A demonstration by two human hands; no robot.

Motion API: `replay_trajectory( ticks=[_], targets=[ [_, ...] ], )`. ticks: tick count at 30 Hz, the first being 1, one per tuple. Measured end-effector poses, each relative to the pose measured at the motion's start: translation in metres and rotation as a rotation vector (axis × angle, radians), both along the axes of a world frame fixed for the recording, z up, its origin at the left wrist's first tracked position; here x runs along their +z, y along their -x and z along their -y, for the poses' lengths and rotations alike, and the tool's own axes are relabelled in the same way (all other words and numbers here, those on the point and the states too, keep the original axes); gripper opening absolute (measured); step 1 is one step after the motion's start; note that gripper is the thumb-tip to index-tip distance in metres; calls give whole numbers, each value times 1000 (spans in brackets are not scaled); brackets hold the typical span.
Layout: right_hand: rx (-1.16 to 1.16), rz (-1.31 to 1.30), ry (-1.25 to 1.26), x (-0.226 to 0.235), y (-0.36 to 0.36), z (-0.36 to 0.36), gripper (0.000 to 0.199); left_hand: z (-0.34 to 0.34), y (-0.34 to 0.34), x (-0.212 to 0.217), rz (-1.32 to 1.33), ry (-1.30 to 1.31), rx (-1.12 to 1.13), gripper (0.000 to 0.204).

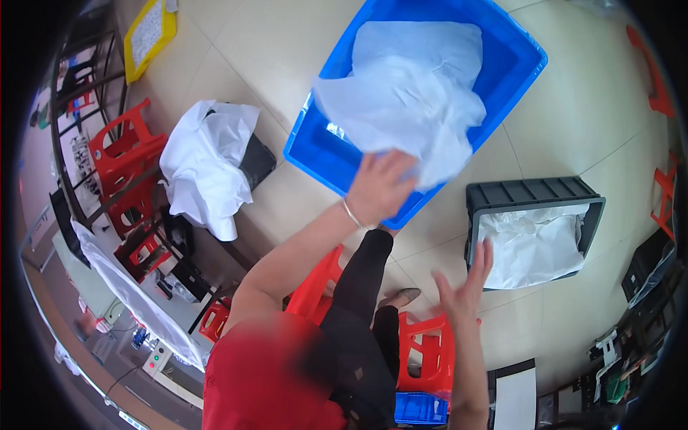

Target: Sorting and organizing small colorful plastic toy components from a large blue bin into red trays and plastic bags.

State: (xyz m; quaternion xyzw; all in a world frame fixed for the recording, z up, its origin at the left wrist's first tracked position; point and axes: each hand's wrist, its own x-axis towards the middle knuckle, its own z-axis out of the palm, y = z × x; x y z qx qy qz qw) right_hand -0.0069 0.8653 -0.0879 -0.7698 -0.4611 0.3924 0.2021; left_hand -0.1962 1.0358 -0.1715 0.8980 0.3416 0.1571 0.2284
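My left hand [383, 190], with a thin bracelet at the wrist, reaches over the near edge of a large blue bin [301, 147]. Its blurred fingers are at the lower edge of a crumpled white sheet [416, 93], and whether they grip it does not show. The sheet spreads across the bin and hides most of what is inside. My right hand [466, 287] is raised apart from the bin, fingers and thumb spread, holding nothing. Beyond it stands a dark grey crate [534, 193] with white sheeting [530, 251] inside.
To the left, another white sheet [208, 165] drapes over a black crate [258, 161]. Red plastic stools [426, 351] stand close to my legs, with others [125, 147] by a metal rack. A small blue crate [419, 407] is low beside me. A yellow tray [168, 29] lies far left.
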Motion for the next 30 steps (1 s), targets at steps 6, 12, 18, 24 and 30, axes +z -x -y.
replay_trajectory(
  ticks=[6, 12, 18, 24, 30],
  targets=[
    [454, 60, 40, -81, 11, -84, 55, 36, 0, 25, 110, 360, -236, 19],
    [663, -145, 39, -135, 57, -18, 26, -36, 26, -91, 84, 631, 769, 29],
    [683, -86, -52, -175, 79, -40, 28, -81, 33, -233, -99, 485, 1139, 61],
    [816, -39, -24, -221, 112, -55, 29, -96, 19, -221, 88, 699, 927, 43],
    [462, -275, 115, -175, 91, -81, 69, -67, 16, -71, -67, -20, 122, 42]
  ],
)
